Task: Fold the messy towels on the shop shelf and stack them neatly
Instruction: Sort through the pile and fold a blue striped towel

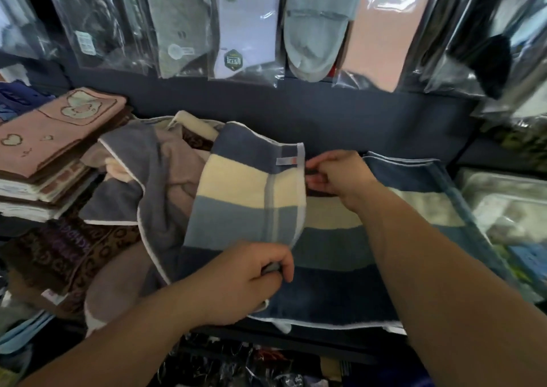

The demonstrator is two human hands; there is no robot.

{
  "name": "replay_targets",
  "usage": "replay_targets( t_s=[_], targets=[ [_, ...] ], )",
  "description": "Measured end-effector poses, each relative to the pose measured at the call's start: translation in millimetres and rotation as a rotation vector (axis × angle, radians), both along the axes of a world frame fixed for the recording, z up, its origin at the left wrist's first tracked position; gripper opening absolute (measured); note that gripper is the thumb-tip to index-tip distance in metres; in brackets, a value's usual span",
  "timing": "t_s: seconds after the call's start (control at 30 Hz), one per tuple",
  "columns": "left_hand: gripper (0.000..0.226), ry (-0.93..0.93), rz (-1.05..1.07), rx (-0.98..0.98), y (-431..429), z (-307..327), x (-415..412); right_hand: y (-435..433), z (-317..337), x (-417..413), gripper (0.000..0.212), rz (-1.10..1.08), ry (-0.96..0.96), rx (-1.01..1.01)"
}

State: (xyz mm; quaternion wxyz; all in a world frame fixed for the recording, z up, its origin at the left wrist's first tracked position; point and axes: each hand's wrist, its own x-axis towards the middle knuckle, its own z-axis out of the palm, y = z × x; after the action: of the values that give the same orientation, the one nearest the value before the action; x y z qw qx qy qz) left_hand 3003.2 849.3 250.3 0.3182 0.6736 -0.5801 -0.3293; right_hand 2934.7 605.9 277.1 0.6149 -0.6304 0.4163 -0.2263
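As left hand and right hand each pinch raised edge of striped towel, fingers curled, flat half lies toward frame right; fold likely goes there

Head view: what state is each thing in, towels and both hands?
striped towel: half folded, left end lifted over the flat right part.
left hand: pinches the striped towel's near corner.
right hand: pinches its far edge.
grey towel: unfolded, rumpled.
pink towel stack: folded, stacked at left.
sock packs: hanging on the wall.
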Motion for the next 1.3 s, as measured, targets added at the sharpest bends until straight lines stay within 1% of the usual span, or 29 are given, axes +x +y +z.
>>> replay_targets(
  t_s=[0.07,0.13,0.2,0.27,0.33,0.4,0.47,0.5,0.53,0.57,0.63,0.67,0.7,0.73,0.8,0.87,0.93,0.97,1.0,1.13,1.2,1.3],
  targets=[
    [0.027,0.013,0.009,0.005,-8,2,-6,-3,-1,-6,0.017,0.149,0.066,0.024],
    [0.028,0.014,0.019,0.013,-14,2,-10,1,-9,-7,0.024,0.251,0.081,0.087],
    [0.028,0.008,0.016,0.022,-16,0,-13,5,-20,-2,0.029,0.267,0.021,0.145],
    [0.026,0.016,0.025,0.053,-15,-5,-15,7,-29,4,0.032,0.227,-0.026,0.182],
    [0.025,0.036,0.064,0.065,-10,-11,-13,9,-34,9,0.03,0.204,-0.032,0.24],
    [0.025,0.067,0.123,0.027,-3,-15,-14,12,-38,12,0.023,0.227,-0.027,0.293],
    [0.035,0.121,0.218,-0.015,3,-20,-14,13,-40,18,0.02,0.241,-0.019,0.268],
    [0.041,0.116,0.286,-0.04,5,-26,-12,13,-39,21,0.018,0.236,-0.018,0.233],
    [0.041,0.09,0.361,-0.062,7,-32,-11,13,-37,23,0.014,0.229,-0.014,0.191],
    [0.031,0.064,0.429,-0.089,9,-37,-8,13,-32,24,0.014,0.215,0.001,0.132],
    [0.007,0.039,0.513,-0.099,8,-40,-8,14,-26,23,0.025,0.198,0.031,-0.001],
    [0.015,0.04,0.523,-0.11,8,-38,-10,14,-24,21,0.03,0.192,0.038,-0.075],
    [0.024,0.047,0.523,-0.139,6,-34,-13,16,-19,16,0.029,0.191,0.04,-0.148],
    [0.031,0.06,0.509,-0.168,3,-27,-17,17,-15,10,0.023,0.188,0.031,-0.209],
    [0.029,0.06,0.417,-0.234,-7,-5,-30,14,-4,-3,0.006,0.162,0.004,-0.269],
    [0.02,0.072,0.344,-0.304,-18,19,-43,6,8,-20,0.022,0.128,-0.012,-0.269],
    [0.025,0.084,0.313,-0.367,-32,37,-55,-4,22,-40,0.047,0.08,-0.008,-0.274],
    [0.028,0.096,0.293,-0.39,-39,44,-63,-10,30,-52,0.051,0.049,-0.017,-0.273],
    [0.025,0.116,0.261,-0.4,-46,50,-71,-14,36,-64,0.05,0.011,-0.029,-0.267],
    [0.015,0.197,0.112,-0.351,-79,49,-110,-32,50,-120,0.032,-0.117,-0.032,-0.234],
    [0.015,0.219,0.071,-0.294,-97,39,-129,-45,46,-144,0.031,-0.211,0.013,-0.255],
    [0.018,0.228,0.074,-0.204,-122,18,-150,-59,28,-170,0.022,-0.289,0.131,-0.323]
  ],
)
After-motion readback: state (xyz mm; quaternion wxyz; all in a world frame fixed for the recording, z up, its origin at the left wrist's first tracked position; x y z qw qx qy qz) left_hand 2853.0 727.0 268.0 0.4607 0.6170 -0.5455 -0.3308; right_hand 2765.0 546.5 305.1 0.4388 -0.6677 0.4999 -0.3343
